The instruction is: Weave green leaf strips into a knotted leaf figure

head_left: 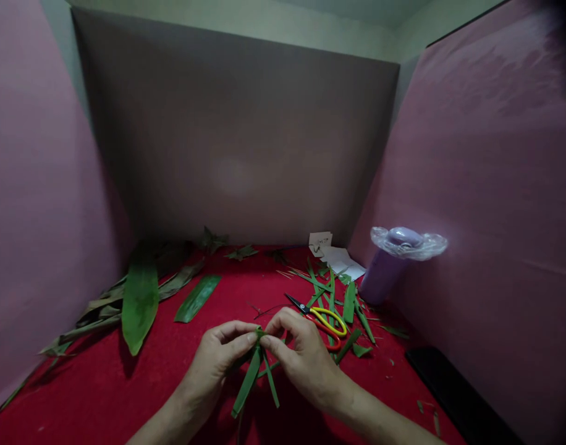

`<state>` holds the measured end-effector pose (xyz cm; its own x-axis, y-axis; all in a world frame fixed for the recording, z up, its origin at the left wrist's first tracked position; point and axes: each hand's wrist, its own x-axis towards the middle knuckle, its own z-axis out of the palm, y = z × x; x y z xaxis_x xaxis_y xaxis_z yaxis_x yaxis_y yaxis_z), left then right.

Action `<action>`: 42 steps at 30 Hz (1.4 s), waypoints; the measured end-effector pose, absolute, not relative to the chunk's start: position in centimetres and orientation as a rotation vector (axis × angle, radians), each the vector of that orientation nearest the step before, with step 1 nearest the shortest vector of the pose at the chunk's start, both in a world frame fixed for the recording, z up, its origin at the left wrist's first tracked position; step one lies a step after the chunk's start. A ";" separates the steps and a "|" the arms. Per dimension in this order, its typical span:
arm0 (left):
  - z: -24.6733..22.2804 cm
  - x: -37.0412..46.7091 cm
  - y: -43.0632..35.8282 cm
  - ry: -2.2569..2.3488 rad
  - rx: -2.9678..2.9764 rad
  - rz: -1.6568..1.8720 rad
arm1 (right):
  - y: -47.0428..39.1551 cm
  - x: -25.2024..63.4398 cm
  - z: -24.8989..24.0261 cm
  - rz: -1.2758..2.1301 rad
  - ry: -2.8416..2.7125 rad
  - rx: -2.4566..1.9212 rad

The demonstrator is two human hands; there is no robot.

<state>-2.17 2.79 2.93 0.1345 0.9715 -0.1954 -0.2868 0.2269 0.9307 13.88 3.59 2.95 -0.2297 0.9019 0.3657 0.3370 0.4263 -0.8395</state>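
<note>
Evidently the fingers of the left hand (214,355) and the right hand (307,355) are pinched nearly together on the folded top of the green leaf strips (247,380), over the red-covered desk (92,389) and nearer the wearer than the scissors (306,309). Light, even pressure close to the fold, one hand steadying while the other adjusts, should spare the leaf from splitting. Thumbs and fingertips cover most of the fold, so how the strips cross inside cannot be told.

On camera I see matt cloth (92,395), smooth leaf strips (246,384), a glossy leaf (141,303) toward the cloth's left edge, smooth plastic scissor handles (332,313) and shiny, crinkled plastic wrap (431,245) toward its right.
</note>
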 end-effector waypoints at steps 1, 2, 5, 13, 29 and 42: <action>3.1 -2.1 3.0 1.016 0.900 1.111 | 3.9 13.9 2.9 0.837 -1.746 -1.064; 3.3 -1.9 3.1 1.029 0.923 1.113 | 4.1 13.9 2.8 0.890 -1.716 -1.054; 3.8 -1.6 3.5 1.055 0.998 1.104 | 5.0 14.1 2.2 0.975 -1.660 -1.031; 3.9 -1.0 4.2 1.007 1.092 1.030 | 5.4 15.0 1.9 0.979 -1.612 -1.028; 0.1 -0.6 7.0 0.965 0.931 0.949 | 7.8 15.8 -0.3 1.326 -1.272 -1.180; -1.9 -1.6 8.5 0.948 0.872 0.894 | 7.0 16.5 -2.2 0.359 -1.789 -0.965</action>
